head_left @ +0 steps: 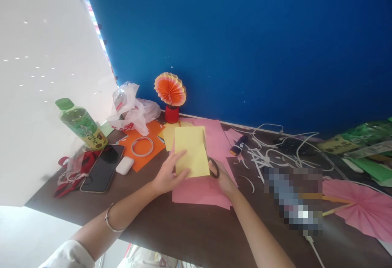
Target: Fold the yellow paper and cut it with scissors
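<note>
A yellow sheet of paper (191, 149) is held up over the table by my left hand (168, 174), with fingers across its lower left part. My right hand (223, 178) grips a pair of scissors by the dark handle (214, 168); the blades lie along the paper's right edge and are partly hidden. Whether the blades are open I cannot tell. Beneath both hands lie pink sheets (199, 196), and more yellow paper (168, 134) shows behind the held sheet.
Left are a tilted green bottle (82, 123), phone (103, 168), white case (125, 165), orange paper (157, 145) and plastic bag (131, 109). A folded paper fan (170, 89) stands in a red holder (172, 114). Right are a glue stick (239, 145), paper scraps (259, 158), cables (301, 147) and a pink fan (364, 209).
</note>
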Demonstrator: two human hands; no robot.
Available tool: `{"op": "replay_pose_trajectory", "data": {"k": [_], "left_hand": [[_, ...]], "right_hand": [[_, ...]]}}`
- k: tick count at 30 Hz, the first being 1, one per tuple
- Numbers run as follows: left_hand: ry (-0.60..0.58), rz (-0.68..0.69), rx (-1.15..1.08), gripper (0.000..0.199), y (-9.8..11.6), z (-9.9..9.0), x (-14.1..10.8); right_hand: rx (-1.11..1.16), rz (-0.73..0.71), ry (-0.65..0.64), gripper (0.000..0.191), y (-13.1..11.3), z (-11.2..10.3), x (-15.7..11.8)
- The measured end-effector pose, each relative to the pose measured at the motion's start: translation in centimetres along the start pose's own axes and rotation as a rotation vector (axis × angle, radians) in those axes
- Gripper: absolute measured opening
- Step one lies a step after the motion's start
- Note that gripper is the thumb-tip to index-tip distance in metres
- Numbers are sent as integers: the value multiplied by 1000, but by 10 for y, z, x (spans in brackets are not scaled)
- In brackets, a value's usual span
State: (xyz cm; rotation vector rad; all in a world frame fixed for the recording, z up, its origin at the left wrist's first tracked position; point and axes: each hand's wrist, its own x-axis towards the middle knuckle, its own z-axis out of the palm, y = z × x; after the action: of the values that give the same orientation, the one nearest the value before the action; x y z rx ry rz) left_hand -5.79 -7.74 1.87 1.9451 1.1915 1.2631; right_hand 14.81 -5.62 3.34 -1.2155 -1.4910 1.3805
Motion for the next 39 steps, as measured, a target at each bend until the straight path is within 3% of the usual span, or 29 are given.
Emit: {"op": "replay_pose_trajectory", "data": {"k": [10,21,27,30,35,39], "left_hand": [[-93,-37,-44,53,-1,1,-2],[-98,-53,-39,52,-1,1,-2],[-70,21,17,51,-2,-1,-2],[-74,59,-78,52,-1,-4,1],[-27,-104,-421,55,-3,-5,11],[68,-204,-418,51,-9,-1,16]], "right_hand": [[150,17,-61,45,-3,5,-5],[159,-11,-45,44,-6,7,-5],[135,2,-67,45,-2,2,-2],[131,-23,-92,44,-3,0,-1],[124,-27,-116,42,-7,1,-2],[120,2,-122,42,-10,3,-4]]}}
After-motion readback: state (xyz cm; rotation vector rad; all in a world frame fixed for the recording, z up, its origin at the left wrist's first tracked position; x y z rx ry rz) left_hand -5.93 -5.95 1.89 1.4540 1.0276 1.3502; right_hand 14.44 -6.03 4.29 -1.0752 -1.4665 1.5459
